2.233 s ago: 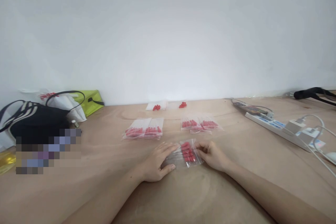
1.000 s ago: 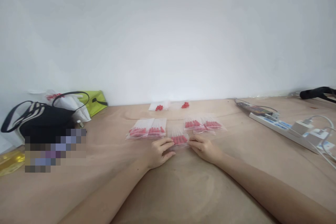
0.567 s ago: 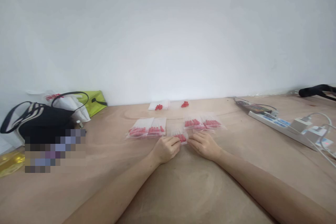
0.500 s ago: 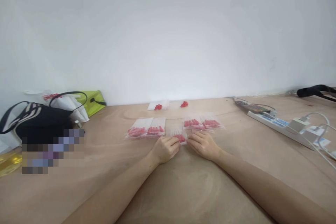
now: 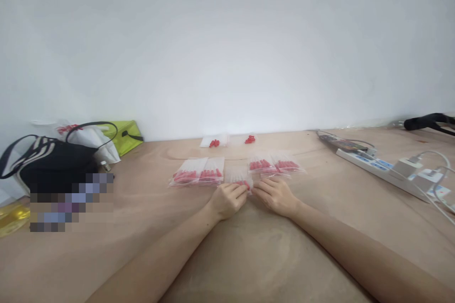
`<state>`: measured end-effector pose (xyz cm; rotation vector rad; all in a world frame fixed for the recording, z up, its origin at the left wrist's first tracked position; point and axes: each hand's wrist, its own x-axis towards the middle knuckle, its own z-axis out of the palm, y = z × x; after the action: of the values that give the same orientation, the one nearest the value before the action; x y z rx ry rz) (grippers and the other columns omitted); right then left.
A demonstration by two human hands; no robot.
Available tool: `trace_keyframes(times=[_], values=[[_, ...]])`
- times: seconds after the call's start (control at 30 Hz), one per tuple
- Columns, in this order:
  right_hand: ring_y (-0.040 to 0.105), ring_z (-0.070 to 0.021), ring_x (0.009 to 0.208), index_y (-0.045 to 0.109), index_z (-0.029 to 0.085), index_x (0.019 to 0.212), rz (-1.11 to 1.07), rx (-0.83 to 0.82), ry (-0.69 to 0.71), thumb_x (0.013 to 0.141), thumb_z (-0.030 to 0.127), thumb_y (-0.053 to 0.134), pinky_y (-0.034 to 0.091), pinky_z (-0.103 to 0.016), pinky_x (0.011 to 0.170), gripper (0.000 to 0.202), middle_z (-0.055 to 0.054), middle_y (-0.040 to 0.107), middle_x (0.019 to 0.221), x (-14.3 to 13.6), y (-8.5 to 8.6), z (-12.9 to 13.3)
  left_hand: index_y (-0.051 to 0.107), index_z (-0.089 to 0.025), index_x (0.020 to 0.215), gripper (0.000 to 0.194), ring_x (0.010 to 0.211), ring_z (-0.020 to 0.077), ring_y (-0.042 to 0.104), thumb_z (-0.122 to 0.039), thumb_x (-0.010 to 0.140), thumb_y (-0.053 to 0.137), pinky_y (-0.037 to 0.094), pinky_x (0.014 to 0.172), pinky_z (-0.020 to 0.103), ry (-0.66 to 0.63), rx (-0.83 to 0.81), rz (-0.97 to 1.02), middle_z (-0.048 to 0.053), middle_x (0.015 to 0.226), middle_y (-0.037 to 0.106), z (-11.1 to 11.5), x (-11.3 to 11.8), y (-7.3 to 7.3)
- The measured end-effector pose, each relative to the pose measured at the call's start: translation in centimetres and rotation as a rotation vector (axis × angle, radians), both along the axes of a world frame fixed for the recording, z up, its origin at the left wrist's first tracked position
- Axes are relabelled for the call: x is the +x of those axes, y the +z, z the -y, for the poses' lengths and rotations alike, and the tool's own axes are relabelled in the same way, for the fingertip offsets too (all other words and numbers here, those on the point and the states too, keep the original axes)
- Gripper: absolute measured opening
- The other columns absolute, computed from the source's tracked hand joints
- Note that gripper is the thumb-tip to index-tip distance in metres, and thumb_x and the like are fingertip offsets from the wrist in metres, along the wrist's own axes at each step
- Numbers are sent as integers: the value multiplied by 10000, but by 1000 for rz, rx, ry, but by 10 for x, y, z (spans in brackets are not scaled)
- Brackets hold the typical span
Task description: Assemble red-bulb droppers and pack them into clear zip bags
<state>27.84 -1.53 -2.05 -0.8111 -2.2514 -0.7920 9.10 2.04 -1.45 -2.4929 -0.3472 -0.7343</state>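
Observation:
A small clear zip bag (image 5: 236, 173) with several red-ended pieces inside lies flat on the table in front of me. My left hand (image 5: 229, 200) has its fingers closed on the bag's near edge and covers part of the red ends. At the near right corner, my right hand (image 5: 275, 197) pinches the same bag; its fingertips are partly hidden. Similar filled bags lie just beyond: a left group (image 5: 199, 172) and a right group (image 5: 275, 163), each overlapping.
Loose red pieces (image 5: 214, 143) rest by white bags (image 5: 206, 141) near the wall, with another red pile (image 5: 250, 139) to their right. A power strip (image 5: 369, 164) with chargers and cables occupies the right. At left stand a black bag (image 5: 60, 163) and a lime-green bag (image 5: 127, 137).
My left hand has slid slightly right along the bag's near edge, closer to my right hand, and now covers more of the red ends. My right hand has stayed nearly still.

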Motion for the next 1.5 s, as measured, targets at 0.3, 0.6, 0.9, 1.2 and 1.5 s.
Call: trace_keyframes(times=[0.3, 0.6, 0.9, 1.2, 1.5], values=[[422, -111, 559, 571, 150, 658, 11, 101, 20, 848, 122, 361, 253, -267, 511, 284, -21, 554, 612, -2, 0, -3, 588, -142, 715, 165, 603, 101, 603, -136, 819, 461, 455, 547, 219, -78, 96, 111, 5, 715, 653, 0, 2, 2], [421, -114, 573, 550, 151, 655, 39, 72, 22, 839, 103, 317, 250, -268, 522, 301, -33, 548, 646, -6, 3, -1, 584, -127, 703, 160, 618, 125, 604, -114, 804, 460, 463, 537, 234, -117, 118, 126, 20, 702, 647, 1, 2, 4], [508, -127, 705, 572, 160, 717, -82, 12, 1, 794, 88, 366, 321, -260, 591, 231, -36, 608, 734, 8, 1, -1, 578, -124, 785, 108, 715, 143, 618, -82, 791, 479, 490, 625, 257, -131, 163, 120, 39, 772, 663, -5, -17, 13], [495, -126, 692, 595, 185, 792, -124, 19, -34, 801, 156, 463, 303, -250, 563, 135, -13, 606, 707, 0, 2, -1, 571, -137, 763, 130, 640, 125, 610, -97, 810, 456, 478, 559, 234, -96, 129, 155, 22, 722, 658, -6, -18, 13], [417, -118, 567, 556, 159, 650, -81, 77, -50, 789, 110, 425, 226, -270, 523, 197, -7, 531, 583, -13, -1, -6, 576, -144, 778, 119, 648, 117, 600, -113, 817, 467, 465, 565, 234, -127, 92, 130, 21, 758, 659, -7, -10, 8]])
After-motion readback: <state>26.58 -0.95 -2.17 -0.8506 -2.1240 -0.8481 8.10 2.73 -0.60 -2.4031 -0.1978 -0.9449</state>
